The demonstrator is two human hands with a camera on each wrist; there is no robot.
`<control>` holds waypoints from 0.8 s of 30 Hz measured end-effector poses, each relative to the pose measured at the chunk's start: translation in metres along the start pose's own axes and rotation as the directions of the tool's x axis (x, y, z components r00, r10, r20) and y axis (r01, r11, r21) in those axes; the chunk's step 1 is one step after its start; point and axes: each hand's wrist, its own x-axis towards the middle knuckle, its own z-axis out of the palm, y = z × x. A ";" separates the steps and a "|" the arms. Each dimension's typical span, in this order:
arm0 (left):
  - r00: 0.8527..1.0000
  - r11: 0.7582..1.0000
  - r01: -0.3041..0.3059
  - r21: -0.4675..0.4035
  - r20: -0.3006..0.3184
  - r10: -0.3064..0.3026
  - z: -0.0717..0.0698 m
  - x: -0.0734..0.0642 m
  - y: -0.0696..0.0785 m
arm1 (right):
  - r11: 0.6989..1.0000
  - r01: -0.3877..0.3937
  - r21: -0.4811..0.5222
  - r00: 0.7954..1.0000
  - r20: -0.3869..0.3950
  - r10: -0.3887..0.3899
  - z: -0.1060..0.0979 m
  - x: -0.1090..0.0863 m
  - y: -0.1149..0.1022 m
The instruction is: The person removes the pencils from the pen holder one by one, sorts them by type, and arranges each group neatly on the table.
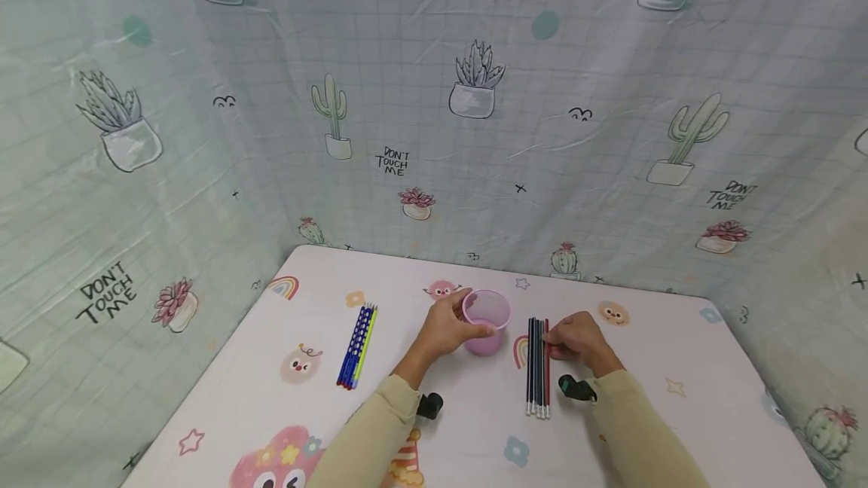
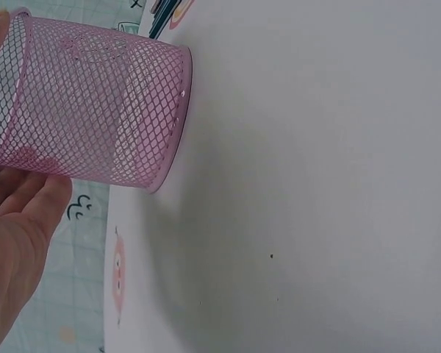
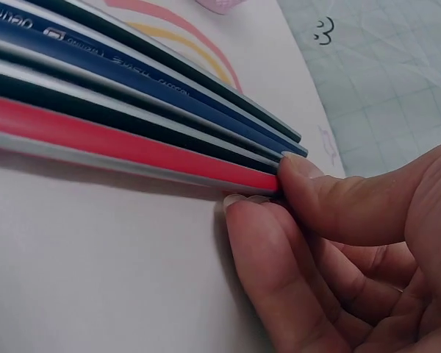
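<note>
My left hand (image 1: 444,328) grips a pink mesh pen holder (image 1: 483,345), thumb on the near side and fingers round the far side. In the left wrist view the holder's mesh wall (image 2: 88,110) and solid bottom rim show, with fingers against its side. My right hand (image 1: 579,337) pinches a red pencil (image 3: 132,143) near its far end, between thumb and forefinger. That pencil lies at the right edge of a row of several dark pencils (image 1: 533,367). One of these, a navy pencil (image 3: 125,70), bears printed lettering.
On the left of the table (image 1: 468,443) lies a group of blue dotted pencils (image 1: 356,345) beside a yellow-green pencil (image 1: 366,345). A cactus-print curtain (image 1: 434,134) hangs behind the table. Black wrist devices (image 1: 576,388) sit at both sleeves.
</note>
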 end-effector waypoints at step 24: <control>0.992 0.981 0.006 0.192 -0.125 0.019 -0.050 -0.007 0.010 | 0.994 -0.029 -0.109 0.999 0.025 0.032 -0.003 -0.009 -0.015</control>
